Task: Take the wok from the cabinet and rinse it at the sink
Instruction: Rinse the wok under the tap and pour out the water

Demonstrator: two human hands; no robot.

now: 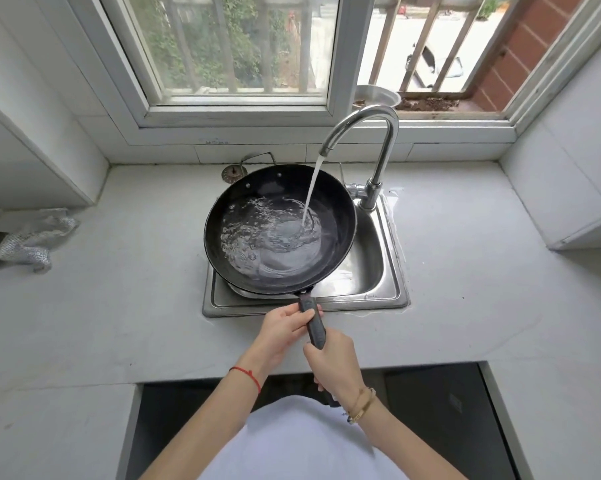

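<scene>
A black wok (340, 216) is held over the small steel sink (371, 271), covering its left part. Water runs from the curved chrome tap (378, 133) into the wok and swirls inside it. The wok's dark handle (314, 327) points toward me. My left hand (281, 330) grips the handle near the pan. My right hand (337, 365) grips the handle's rear end, just behind the left.
A grey countertop (119, 289) surrounds the sink. A crumpled silvery cloth (32, 240) lies at the far left. A metal sink strainer (233, 173) sits behind the wok by the wall. White cabinets flank both sides, and a window is behind the tap.
</scene>
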